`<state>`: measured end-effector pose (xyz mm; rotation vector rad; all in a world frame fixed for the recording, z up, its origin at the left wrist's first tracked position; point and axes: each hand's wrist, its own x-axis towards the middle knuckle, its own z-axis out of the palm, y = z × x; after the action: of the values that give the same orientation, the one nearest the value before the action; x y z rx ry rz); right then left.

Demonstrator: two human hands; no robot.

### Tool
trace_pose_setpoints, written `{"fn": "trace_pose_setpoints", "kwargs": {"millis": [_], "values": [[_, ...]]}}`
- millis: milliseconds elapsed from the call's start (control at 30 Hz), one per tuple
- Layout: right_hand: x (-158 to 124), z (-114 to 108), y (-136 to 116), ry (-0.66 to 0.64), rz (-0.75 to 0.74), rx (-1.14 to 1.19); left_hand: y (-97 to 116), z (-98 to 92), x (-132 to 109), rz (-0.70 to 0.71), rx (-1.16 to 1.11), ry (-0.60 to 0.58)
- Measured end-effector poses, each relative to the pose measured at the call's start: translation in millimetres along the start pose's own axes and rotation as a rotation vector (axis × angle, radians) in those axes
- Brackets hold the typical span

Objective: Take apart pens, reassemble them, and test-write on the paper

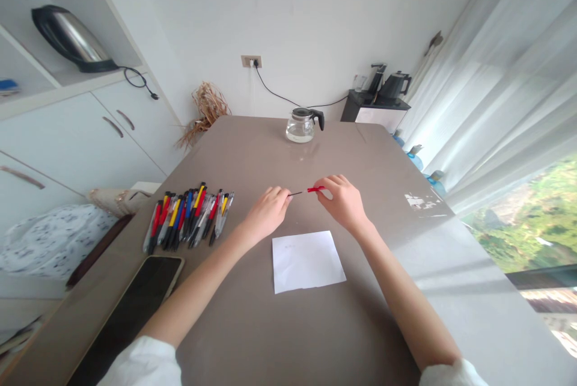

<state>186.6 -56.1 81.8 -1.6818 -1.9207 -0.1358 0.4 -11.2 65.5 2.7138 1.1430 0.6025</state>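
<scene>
Both my hands hover over the middle of a grey-brown table [252, 326]. My left hand [267, 211] is closed, pinching the dark end of a thin pen part [301, 192]. My right hand [345, 201] is closed in a pinch on its red end. The piece runs level between the two hands. A white sheet of paper [307, 261] lies flat just in front of my hands. A row of several coloured pens [189, 216] lies to the left of my left hand.
A black phone or tablet [135, 308] lies at the near left table edge. A glass coffee pot [303, 124] stands at the far side. A kettle [67, 37] sits on a left shelf. Curtains and a window fill the right.
</scene>
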Motion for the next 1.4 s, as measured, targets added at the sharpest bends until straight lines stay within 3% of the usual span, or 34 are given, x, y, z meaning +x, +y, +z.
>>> {"fn": "trace_pose_setpoints", "kwargs": {"millis": [167, 500, 767, 1033, 1400], "values": [[0.2, -0.1, -0.6, -0.032, -0.022, -0.031, -0.6, -0.6, -0.4, 0.010, 0.088, 0.007], [-1.2, 8.9, -8.7, -0.111, -0.144, 0.027, 4.7, 2.6, -1.5, -0.001, -0.147, 0.009], [-0.6, 9.0, -8.0, -0.138, -0.185, 0.119, 6.7, 2.1, -2.1, 0.020, -0.166, -0.008], [-0.5, 8.7, -5.7, -0.181, -0.131, 0.179, 9.2, 2.5, -2.5, 0.020, -0.101, -0.064], [2.8, -14.3, 14.6, -0.242, -0.061, 0.255, 9.4, 1.5, -1.9, 0.014, -0.109, -0.044]]}}
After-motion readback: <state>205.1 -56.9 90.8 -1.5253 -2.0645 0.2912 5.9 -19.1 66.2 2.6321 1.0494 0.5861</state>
